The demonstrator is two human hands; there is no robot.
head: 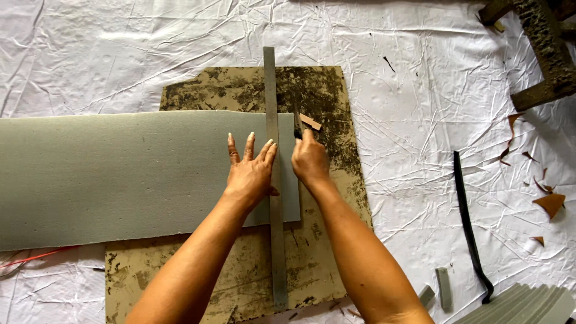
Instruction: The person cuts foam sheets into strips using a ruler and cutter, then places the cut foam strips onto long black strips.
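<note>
A long grey foam sheet (120, 174) lies across a stained brown cutting board (240, 90). A long metal ruler (275, 84) runs from far to near across the foam's right end. My left hand (249, 171) presses flat, fingers spread, on the foam and the ruler's left edge. My right hand (309, 159) is closed around a cutting knife (298, 129) with a tan handle end, its blade against the ruler's right edge near the foam's far side.
A crumpled white sheet (420, 90) covers the floor. A black strap (468, 222) lies at right, with brown leather scraps (551, 204) beyond it. Stacked grey foam pieces (522, 306) sit at the bottom right. A rough wooden stool leg (546, 48) stands at top right.
</note>
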